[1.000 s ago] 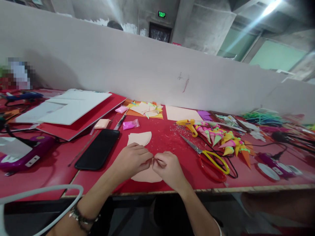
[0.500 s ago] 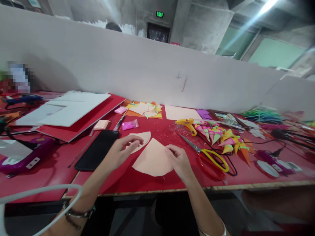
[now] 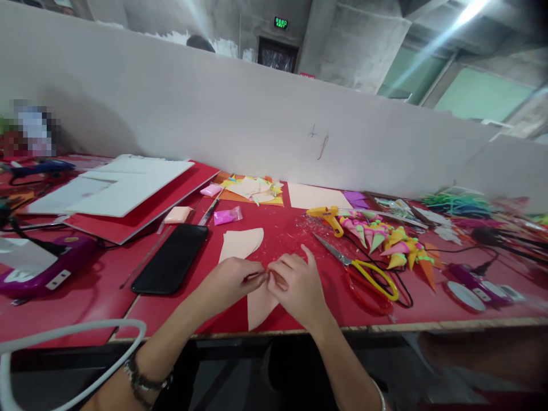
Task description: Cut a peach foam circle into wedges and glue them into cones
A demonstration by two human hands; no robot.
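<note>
Both my hands meet over a peach fan-shaped sheet [image 3: 259, 308], which hangs below my fingers near the table's front edge. My left hand [image 3: 233, 282] pinches its upper edge, and the fingertips of my right hand [image 3: 295, 285] close on the same spot. One finger of the right hand sticks up. The pinched part of the sheet is hidden behind my fingers. Just beyond my left hand lie more peach cut pieces [image 3: 240, 243], flat and overlapping.
To the left lie a black phone [image 3: 171, 260] and white boards [image 3: 132, 182]. On the right are scissors [image 3: 363, 274], a yellow glue gun [image 3: 327, 217] and several small colored cones [image 3: 372, 234]. Paper scraps [image 3: 254, 189] and a peach sheet [image 3: 317, 197] lie by the partition.
Half a second ago the sheet was spread out in my right hand, with my left hand free. Now the left hand has come in to grip it, and the sheet looks narrower.
</note>
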